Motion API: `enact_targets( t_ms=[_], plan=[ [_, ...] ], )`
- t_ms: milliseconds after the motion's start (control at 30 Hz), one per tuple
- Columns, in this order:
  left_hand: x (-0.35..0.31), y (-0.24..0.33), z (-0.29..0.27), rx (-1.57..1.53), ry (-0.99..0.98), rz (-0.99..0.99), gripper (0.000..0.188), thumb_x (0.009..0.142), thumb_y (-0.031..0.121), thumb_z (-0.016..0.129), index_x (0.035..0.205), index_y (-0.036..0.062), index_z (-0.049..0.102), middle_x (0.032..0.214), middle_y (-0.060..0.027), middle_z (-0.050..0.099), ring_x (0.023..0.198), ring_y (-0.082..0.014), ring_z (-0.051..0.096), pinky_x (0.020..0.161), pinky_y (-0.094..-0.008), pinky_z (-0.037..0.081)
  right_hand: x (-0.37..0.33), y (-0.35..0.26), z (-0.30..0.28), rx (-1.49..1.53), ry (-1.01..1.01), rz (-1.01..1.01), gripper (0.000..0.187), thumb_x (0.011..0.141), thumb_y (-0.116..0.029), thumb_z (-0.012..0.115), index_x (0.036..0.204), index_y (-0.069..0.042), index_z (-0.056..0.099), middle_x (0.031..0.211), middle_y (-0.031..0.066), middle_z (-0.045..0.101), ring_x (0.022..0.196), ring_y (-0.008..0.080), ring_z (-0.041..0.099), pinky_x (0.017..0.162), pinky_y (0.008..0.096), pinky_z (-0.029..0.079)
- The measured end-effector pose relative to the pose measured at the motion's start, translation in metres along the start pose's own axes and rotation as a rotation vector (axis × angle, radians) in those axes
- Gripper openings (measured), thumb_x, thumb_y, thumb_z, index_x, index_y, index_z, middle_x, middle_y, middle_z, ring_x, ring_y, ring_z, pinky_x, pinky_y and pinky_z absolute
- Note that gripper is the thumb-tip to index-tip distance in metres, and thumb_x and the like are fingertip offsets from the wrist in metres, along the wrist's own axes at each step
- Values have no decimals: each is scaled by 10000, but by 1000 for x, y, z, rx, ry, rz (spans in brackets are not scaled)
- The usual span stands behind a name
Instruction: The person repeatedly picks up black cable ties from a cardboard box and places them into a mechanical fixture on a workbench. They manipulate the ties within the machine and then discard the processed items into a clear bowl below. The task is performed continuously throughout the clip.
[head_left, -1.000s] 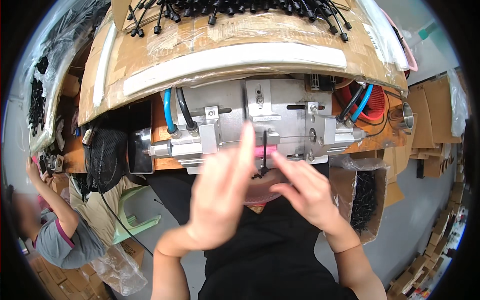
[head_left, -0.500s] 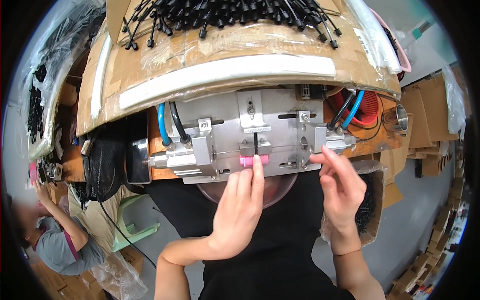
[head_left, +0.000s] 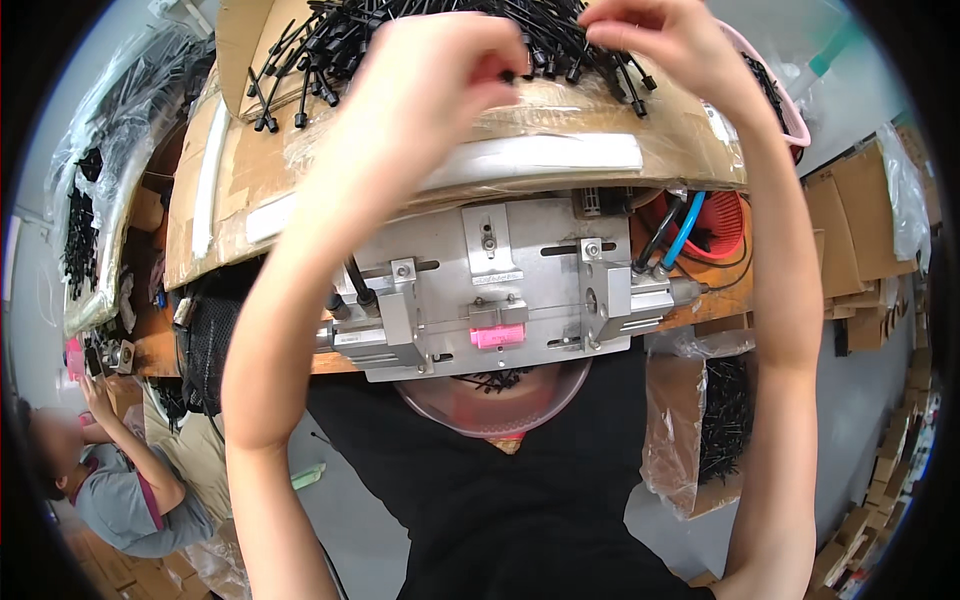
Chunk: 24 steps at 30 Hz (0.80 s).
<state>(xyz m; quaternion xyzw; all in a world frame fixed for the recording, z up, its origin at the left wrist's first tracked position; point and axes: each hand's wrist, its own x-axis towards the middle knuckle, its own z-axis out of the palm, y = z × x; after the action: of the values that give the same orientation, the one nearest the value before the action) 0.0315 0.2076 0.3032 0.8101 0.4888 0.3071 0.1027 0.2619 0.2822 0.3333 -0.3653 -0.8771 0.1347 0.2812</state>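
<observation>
My left hand (head_left: 435, 75) is raised over the near side of a heap of thin black rods with capped ends (head_left: 335, 45). Its fingers are curled, and a small black end shows between finger and thumb; motion blurs the hand. Over the right part of the heap, my right hand (head_left: 670, 45) has thumb and fingertips drawn together among the rods; what they pinch is too small to name. Below both arms lies a metal clamping fixture (head_left: 450, 250) with a pink block (head_left: 498, 336) at its front centre. The fixture's slot holds no black rod.
The heap rests on a cardboard sheet (head_left: 690, 150) above the fixture. Under its front edge, a clear bowl (head_left: 540, 405) holds black pieces. A red basket (head_left: 728, 235) and an open box of black parts (head_left: 725, 420) stand right. At left, another person (head_left: 135, 490) works.
Both hands have moved up and away from the fixture to the heap. My left finger has left the pink block, and the black rod there is gone from the fixture.
</observation>
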Motion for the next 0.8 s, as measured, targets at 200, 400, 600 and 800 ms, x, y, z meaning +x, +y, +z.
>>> enact_targets(
  t_ms=[200,400,600,800],
  plan=[
    [-98,0,-37,-314,197,-93,212,794,-38,709,989,19,651,951,-24,657,805,-96,586,759,-244,500,51,23,-16,781,109,101,223,953,-255,648,1006,-39,663,781,-12,617,667,43,526,603,162,426],
    [-203,79,33,-1,117,-239,638,760,-90,595,1386,-50,474,975,-119,609,864,-267,570,839,-373,477,45,-9,-15,761,142,-163,224,975,-247,613,1052,-37,619,847,58,673,679,62,556,615,171,448],
    [-211,88,98,265,-26,-183,717,705,-57,595,1394,-101,403,900,-83,466,814,-207,496,799,-302,473,-17,-34,0,820,363,-117,211,955,-137,611,1117,-2,610,901,92,674,751,125,593,659,241,473],
    [-200,92,93,296,-101,-192,708,718,-43,596,1396,-102,400,916,-83,471,824,-203,495,809,-288,478,-101,-70,7,665,504,-19,140,904,-20,619,1024,42,585,933,132,670,828,173,631,718,285,512]
  ],
)
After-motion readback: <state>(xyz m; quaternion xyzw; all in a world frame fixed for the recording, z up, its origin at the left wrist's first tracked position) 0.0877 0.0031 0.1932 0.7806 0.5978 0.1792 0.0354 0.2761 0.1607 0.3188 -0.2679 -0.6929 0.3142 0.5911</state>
